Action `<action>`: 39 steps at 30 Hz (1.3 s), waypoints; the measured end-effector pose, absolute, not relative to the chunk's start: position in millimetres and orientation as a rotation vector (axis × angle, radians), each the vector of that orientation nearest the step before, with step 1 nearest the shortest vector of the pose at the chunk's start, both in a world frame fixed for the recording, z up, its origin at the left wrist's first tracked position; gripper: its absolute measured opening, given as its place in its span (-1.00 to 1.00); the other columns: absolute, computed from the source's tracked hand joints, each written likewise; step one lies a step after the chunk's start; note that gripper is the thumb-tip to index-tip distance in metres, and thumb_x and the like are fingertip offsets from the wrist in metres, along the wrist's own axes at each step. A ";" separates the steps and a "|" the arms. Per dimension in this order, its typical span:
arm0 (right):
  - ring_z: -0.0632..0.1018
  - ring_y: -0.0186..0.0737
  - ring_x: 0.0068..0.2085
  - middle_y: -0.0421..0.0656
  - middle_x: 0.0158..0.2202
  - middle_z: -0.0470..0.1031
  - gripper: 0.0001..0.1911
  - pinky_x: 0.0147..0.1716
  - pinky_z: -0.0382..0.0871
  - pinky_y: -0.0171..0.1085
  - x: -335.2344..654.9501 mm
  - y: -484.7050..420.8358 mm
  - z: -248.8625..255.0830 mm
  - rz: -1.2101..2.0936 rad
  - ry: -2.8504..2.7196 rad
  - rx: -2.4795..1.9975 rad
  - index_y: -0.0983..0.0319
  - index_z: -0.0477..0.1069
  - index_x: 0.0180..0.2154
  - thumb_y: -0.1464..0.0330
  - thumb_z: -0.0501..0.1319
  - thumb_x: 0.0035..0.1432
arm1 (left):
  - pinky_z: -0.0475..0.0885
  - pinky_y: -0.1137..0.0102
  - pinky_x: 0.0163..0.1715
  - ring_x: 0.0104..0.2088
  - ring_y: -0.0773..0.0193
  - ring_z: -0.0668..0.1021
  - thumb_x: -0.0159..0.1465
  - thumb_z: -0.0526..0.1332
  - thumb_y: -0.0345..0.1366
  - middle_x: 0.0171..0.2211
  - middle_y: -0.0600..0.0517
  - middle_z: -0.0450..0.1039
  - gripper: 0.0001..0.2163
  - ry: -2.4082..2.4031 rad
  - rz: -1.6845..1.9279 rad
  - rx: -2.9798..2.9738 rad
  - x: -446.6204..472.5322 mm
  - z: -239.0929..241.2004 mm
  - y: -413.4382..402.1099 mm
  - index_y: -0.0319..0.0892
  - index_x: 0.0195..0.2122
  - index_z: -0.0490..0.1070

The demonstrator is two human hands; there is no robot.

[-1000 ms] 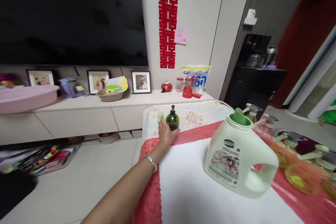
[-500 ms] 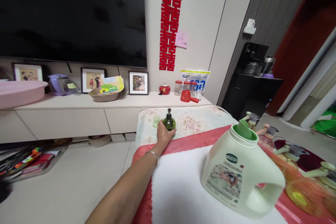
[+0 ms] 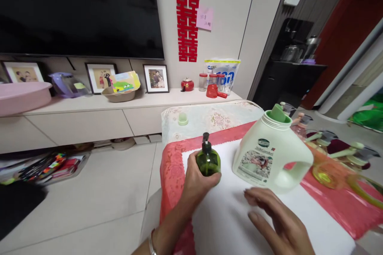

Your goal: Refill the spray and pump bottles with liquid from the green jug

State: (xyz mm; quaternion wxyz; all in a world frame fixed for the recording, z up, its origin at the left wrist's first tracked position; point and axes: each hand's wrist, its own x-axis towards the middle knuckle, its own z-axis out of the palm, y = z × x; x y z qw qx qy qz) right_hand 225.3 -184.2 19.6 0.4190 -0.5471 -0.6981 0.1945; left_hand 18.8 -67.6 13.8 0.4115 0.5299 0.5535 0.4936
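Note:
My left hand is wrapped round a dark green pump bottle with a black pump top, over the white cloth. To the right, my right hand hovers above the same cloth, fingers apart and holding nothing. Just beyond it stands a large pale green detergent jug with a handle, its mouth holding a darker green spout. A light green cap sits on the flowered cloth farther back.
Several pump bottles line the table's right side on a red cloth. Behind the table, a long cabinet carries picture frames, a pink basin, red-lidded jars and a red scoop.
My left hand has brought the green pump bottle from the flowered cloth nearer to me, over the white cloth. My right hand has come into view. The camera has tilted down.

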 end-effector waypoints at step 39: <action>0.53 -0.17 0.04 0.01 0.00 0.44 0.08 0.09 0.49 -0.11 159.5 -87.6 53.6 1.038 -1.394 -0.987 0.24 -0.26 0.45 0.16 0.35 0.13 | 0.49 0.07 0.02 0.01 -0.05 0.50 -0.09 0.38 -0.44 -0.04 -0.13 0.36 -0.27 1.427 1.512 1.605 42.7 -16.2 -100.9 -0.14 0.13 0.15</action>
